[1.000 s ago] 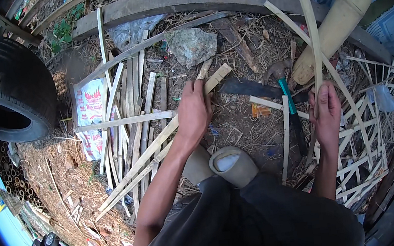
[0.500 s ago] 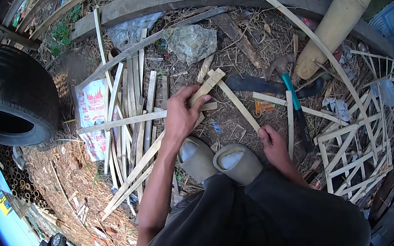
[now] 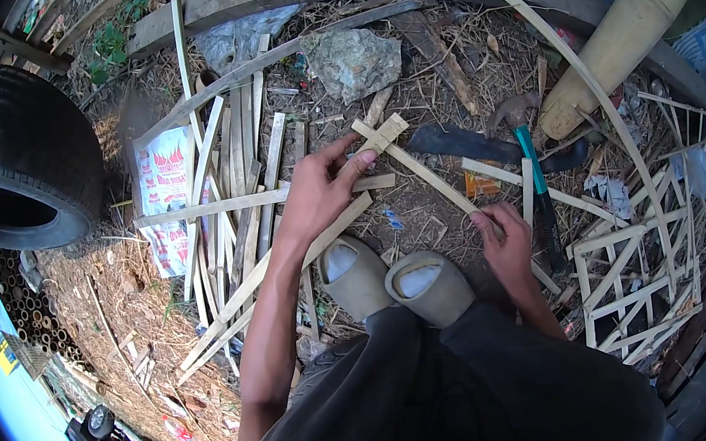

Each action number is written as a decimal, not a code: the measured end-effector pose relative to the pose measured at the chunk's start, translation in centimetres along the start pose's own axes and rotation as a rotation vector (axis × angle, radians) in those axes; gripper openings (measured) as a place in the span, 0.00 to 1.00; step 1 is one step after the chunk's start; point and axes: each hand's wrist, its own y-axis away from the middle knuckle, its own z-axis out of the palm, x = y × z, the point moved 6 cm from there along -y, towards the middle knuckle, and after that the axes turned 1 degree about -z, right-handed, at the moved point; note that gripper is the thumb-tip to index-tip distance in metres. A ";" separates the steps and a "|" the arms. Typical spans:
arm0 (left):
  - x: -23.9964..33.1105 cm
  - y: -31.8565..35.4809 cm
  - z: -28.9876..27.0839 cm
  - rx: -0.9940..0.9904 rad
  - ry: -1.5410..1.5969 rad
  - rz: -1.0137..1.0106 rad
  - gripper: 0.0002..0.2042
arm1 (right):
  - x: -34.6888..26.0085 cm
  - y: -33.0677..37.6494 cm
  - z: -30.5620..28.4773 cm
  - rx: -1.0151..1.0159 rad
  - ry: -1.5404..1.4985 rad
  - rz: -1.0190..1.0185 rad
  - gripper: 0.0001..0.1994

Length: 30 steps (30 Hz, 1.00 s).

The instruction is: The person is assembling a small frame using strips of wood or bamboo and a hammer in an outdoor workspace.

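Observation:
My left hand (image 3: 325,190) pinches two pale bamboo strips where they cross, thumb on top. One short strip end (image 3: 393,130) sticks out up and right past the thumb. The other, longer bamboo strip (image 3: 428,174) slants down to the right from the crossing. My right hand (image 3: 506,235) grips this longer strip lower down, thumb and fingers closed round it. A piece in line with it shows beyond the right wrist. Below and between my hands are my feet in tan slip-on shoes (image 3: 429,289).
Loose bamboo strips (image 3: 281,154) lie piled on the left, by a printed sack (image 3: 164,177) and a tyre (image 3: 24,164). A rock (image 3: 354,63) sits ahead. Right of my hands are a teal-and-black-handled hammer (image 3: 532,165), a dark blade-like object (image 3: 458,144) and a bamboo lattice frame (image 3: 633,279).
The longer strip has swung to a flatter slant, and its upper end now pokes out past the crossing. My right hand has moved slightly up and right.

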 end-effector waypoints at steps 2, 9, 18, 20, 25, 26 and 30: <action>1.2 0.2 -0.3 -0.017 -0.052 0.059 0.23 | -0.2 -0.4 -0.9 0.058 0.007 -0.037 0.07; 2.7 0.9 0.0 -0.111 0.006 0.095 0.18 | -1.3 0.1 -1.7 0.235 -0.004 -0.097 0.06; 2.1 0.0 0.0 -0.077 0.005 0.131 0.14 | -3.3 -0.9 -1.2 0.292 0.083 -0.176 0.10; 1.8 -0.2 -0.1 -0.074 0.025 0.112 0.13 | -3.2 -1.4 -1.0 0.277 0.027 -0.146 0.10; 1.7 -0.5 -0.8 -0.066 0.073 0.108 0.14 | -2.8 -2.5 -0.7 0.193 -0.064 -0.100 0.13; 1.9 -0.6 -0.7 -0.065 0.073 0.110 0.14 | -2.7 -2.5 -1.0 0.194 -0.064 -0.102 0.13; 2.2 -1.0 -0.9 -0.027 0.084 0.116 0.13 | -2.8 -2.4 -1.2 0.148 -0.030 -0.183 0.12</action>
